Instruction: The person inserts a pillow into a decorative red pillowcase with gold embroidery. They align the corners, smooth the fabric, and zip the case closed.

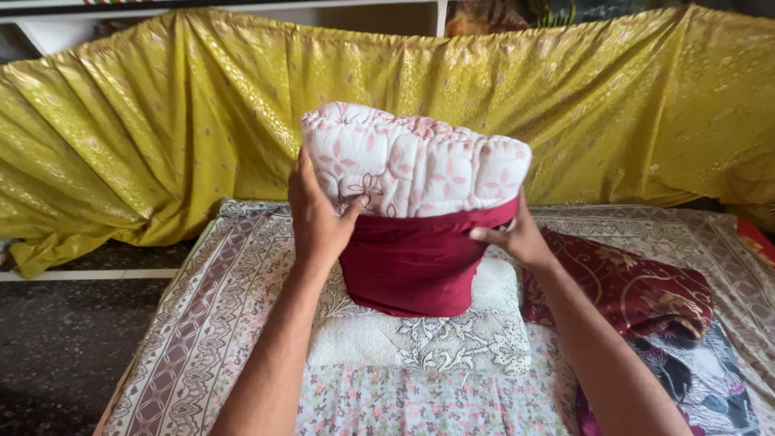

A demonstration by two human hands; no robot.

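Gripping from both sides, a person's left hand (319, 216) and right hand (517, 236) close on a folded white quilt with a pink flower print (416, 161) that stands partly inside a dark red fabric cover (412, 262). Left fingers and thumb press the quilt where it meets the cover's upper edge; right fingers pinch the cover's rim on the opposite side. Both hands are clamped on the bundle, not spread free.

Its long axis runs up and down: the quilt's rounded top points upward and bulges above the cover's mouth, while the cover's closed bottom rests on a folded cream pad with a grey leaf pattern (420, 331). Across, the quilt's broad fold runs left to right, wider than the cover beneath it.

All of this sits mid-bed on a patterned bedsheet (210, 315) with a brown border. Just to the right lies a maroon cloth with gold embroidery (638, 291), near the right wrist, over a black and white floral fabric (694, 379). Behind, a yellow-green draped cloth (161, 121) hangs across the full width. Open sheet lies to the left of the bundle up to the bed's edge, beyond which dark floor (56, 339) shows.
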